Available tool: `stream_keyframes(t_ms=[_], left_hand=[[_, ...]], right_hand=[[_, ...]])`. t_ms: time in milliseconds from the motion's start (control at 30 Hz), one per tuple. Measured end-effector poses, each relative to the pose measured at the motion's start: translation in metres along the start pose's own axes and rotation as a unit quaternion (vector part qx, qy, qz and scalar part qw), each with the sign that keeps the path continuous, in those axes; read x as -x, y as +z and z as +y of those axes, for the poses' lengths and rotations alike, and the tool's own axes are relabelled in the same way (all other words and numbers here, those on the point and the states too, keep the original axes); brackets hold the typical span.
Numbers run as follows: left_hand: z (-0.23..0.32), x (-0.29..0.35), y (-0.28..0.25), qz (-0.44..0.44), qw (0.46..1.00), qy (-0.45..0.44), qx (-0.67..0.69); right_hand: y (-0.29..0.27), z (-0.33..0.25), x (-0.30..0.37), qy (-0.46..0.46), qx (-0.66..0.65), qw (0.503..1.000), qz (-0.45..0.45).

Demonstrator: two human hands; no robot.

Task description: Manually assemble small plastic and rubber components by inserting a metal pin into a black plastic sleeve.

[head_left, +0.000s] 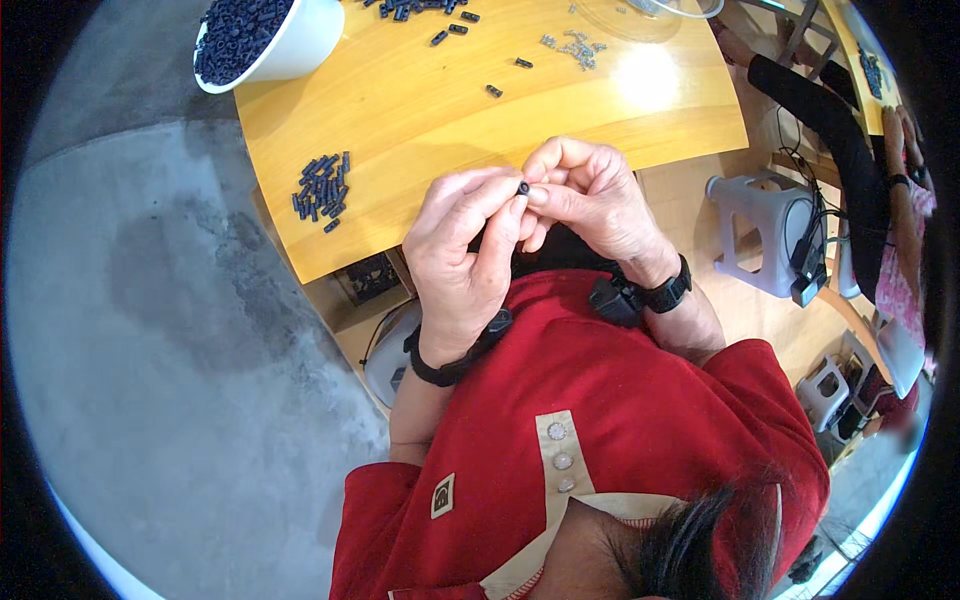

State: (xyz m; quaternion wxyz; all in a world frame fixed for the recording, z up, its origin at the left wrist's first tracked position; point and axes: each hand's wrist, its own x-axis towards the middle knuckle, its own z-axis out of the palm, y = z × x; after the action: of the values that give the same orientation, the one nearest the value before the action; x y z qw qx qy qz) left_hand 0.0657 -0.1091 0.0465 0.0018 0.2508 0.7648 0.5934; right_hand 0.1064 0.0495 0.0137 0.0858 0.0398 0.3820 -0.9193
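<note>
A small black part (523,188) sits between the two hands, held in the air just past the near edge of the table (410,115), in front of the person's chest. It is stubby and very dark, with a round end turned toward the camera; that end looks like a ring around a darker hole. The rest of it is covered by fingertips, so its full length cannot be told.

The left hand (507,192) pinches it narrowly between thumb and forefinger. The right hand (535,184) also has thumb and forefinger closed in on it from the other side, its remaining fingers curled; whether a second tiny piece is tucked in there is hidden.

On the table, a pile of black pieces (322,187) lies near the left edge. These look short, narrow and tube-like, lying in mixed directions. A few loose black pieces (494,91) lie farther back, showing lighter spots on their sides. Beyond them is a scatter of small clear pieces (578,50). A white bowl (305,48) at the far left corner is heaped with more dark parts (238,35).
</note>
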Motion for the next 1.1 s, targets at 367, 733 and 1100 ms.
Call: stream_keyframes(t_ms=[367,733,1100], left_hand=[[-0.012,0.006,0.003,0.013,0.982,0.053,-0.181],[-0.019,0.006,-0.003,0.007,0.993,-0.014,-0.118],[-0.021,0.003,-0.006,0.019,0.995,-0.064,-0.076]], right_hand=[[0.006,0.002,0.0,0.015,0.176,0.98,0.096],[0.002,-0.01,-0.007,-0.04,0.333,0.941,0.041],[-0.077,-0.066,-0.033,-0.199,0.643,0.681,0.289]])
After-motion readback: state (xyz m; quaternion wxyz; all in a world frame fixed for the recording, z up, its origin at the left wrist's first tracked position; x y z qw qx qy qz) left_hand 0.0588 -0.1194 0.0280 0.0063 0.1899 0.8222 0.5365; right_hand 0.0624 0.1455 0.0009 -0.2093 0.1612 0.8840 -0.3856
